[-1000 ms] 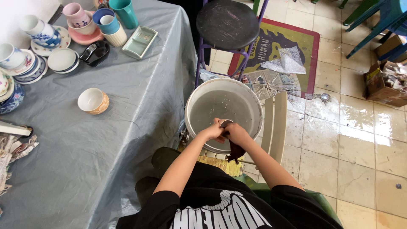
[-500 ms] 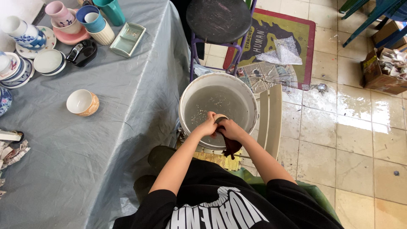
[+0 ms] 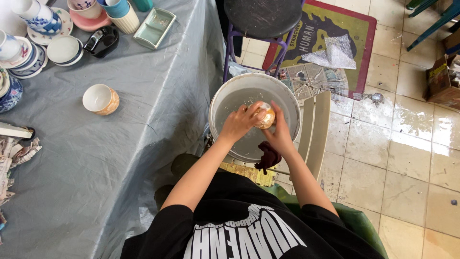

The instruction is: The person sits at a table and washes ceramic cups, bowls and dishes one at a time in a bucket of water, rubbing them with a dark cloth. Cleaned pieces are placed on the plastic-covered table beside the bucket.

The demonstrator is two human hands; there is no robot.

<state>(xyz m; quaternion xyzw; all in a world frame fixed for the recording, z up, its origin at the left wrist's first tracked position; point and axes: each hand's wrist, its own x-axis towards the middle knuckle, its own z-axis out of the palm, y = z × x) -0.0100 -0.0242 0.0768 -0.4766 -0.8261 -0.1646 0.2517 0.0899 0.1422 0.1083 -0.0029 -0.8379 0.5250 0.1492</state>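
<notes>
Our left hand (image 3: 239,122) and right hand (image 3: 279,134) both close around a small glazed orange cup (image 3: 265,117) over the round white bucket (image 3: 225,96); a dark cloth (image 3: 268,157) hangs below.

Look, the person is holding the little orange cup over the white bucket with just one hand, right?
Not quite. The head view shows both hands on the little orange cup: the left hand and the right hand. It is over the white bucket, as you said.

One package in my view.
I see a brown cardboard box (image 3: 441,79) on the tiled floor at the right edge, cut off.
</notes>
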